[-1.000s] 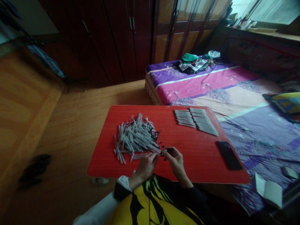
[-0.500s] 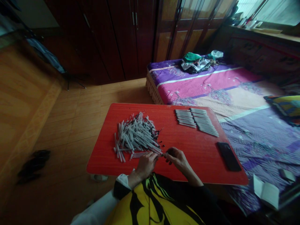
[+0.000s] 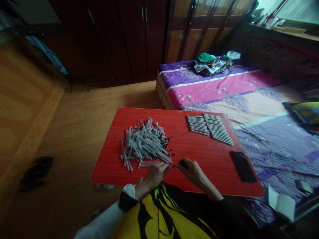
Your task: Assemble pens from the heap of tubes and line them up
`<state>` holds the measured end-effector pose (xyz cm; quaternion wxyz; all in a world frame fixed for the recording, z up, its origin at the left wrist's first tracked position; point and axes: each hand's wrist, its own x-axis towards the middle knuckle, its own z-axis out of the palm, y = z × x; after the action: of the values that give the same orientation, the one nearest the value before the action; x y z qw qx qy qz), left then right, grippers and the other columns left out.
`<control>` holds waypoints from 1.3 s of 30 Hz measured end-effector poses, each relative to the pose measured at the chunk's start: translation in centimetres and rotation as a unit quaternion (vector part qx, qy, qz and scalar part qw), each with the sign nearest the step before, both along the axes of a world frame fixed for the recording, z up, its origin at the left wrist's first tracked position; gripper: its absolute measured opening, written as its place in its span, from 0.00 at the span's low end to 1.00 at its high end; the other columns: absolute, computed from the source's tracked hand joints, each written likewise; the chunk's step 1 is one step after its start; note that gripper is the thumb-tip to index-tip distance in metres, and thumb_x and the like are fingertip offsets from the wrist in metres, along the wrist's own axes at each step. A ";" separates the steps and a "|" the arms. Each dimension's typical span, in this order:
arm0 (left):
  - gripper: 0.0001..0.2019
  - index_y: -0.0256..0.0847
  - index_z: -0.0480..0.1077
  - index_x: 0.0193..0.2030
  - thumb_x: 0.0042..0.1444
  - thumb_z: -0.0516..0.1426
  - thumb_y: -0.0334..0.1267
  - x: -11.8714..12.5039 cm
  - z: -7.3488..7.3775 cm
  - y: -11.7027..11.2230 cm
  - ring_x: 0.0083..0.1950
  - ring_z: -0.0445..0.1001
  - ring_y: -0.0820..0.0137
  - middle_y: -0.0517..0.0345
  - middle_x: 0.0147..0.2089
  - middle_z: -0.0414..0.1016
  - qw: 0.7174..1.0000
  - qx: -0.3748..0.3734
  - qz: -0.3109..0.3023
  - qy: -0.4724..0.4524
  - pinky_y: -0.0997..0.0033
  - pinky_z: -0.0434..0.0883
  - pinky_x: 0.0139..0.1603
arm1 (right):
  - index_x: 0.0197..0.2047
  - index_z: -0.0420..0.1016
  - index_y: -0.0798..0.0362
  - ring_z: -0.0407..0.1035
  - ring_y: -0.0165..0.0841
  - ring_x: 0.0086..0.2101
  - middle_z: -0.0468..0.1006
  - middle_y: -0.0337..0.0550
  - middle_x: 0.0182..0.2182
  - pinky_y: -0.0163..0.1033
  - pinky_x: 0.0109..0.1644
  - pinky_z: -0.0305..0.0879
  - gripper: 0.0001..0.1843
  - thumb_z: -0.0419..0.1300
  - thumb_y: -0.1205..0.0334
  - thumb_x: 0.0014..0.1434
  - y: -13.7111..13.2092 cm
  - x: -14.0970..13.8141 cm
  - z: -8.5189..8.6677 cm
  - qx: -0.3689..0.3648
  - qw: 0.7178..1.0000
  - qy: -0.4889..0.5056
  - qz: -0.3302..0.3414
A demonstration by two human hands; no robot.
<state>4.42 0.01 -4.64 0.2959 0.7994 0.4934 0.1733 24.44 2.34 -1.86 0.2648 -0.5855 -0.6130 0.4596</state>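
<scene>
On the red table (image 3: 204, 159) lies a loose pile of grey pens with dark tips (image 3: 144, 144). Just in front of that pile, near the table's front edge, my left hand (image 3: 156, 173) and my right hand (image 3: 190, 169) both pinch one thin pen (image 3: 173, 165) between them, fingers closed on its ends. Two neat rows of grey pens (image 3: 210, 128) lie side by side at the far right of the table.
A black phone (image 3: 243, 162) lies on the table's right side. A bed with a purple and pink quilt (image 3: 224, 89) stands beyond and to the right, with clothes (image 3: 211, 63) on it. Dark wooden wardrobes (image 3: 129, 39) line the back. Dark shoes (image 3: 35, 172) sit on the floor at left.
My hands stay at the same spot in front of the pile, the right one shifted slightly right. The view has tilted a little.
</scene>
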 end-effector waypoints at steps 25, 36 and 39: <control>0.22 0.46 0.56 0.51 0.50 0.57 0.41 -0.5 2.2 5.0 0.33 0.77 0.70 0.59 0.37 0.73 0.651 -0.174 0.451 -0.585 0.69 0.74 0.34 | 0.31 0.72 0.57 0.68 0.29 0.19 0.76 0.43 0.22 0.31 0.18 0.62 0.19 0.62 0.47 0.48 -1.4 -6.6 -1.4 -0.075 0.946 0.254 -0.185; 0.21 0.47 0.54 0.51 0.51 0.56 0.42 0.2 2.3 4.4 0.30 0.76 0.69 0.58 0.37 0.72 0.653 -0.158 0.463 -0.578 0.67 0.73 0.32 | 0.31 0.72 0.56 0.66 0.28 0.18 0.75 0.41 0.21 0.31 0.17 0.60 0.18 0.63 0.48 0.47 -1.3 -7.0 -1.8 -0.074 0.942 0.255 -0.205; 0.20 0.46 0.54 0.49 0.51 0.57 0.42 0.4 2.3 4.2 0.30 0.76 0.69 0.59 0.36 0.71 0.653 -0.158 0.464 -0.577 0.68 0.73 0.31 | 0.31 0.72 0.57 0.65 0.27 0.18 0.74 0.41 0.21 0.31 0.18 0.61 0.18 0.63 0.48 0.48 -1.4 -7.0 -1.7 -0.066 0.945 0.252 -0.197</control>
<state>4.85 4.18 -2.32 0.5240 0.1467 0.5501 0.6334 17.39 0.97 -3.55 0.4562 -0.5760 -0.3670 0.5705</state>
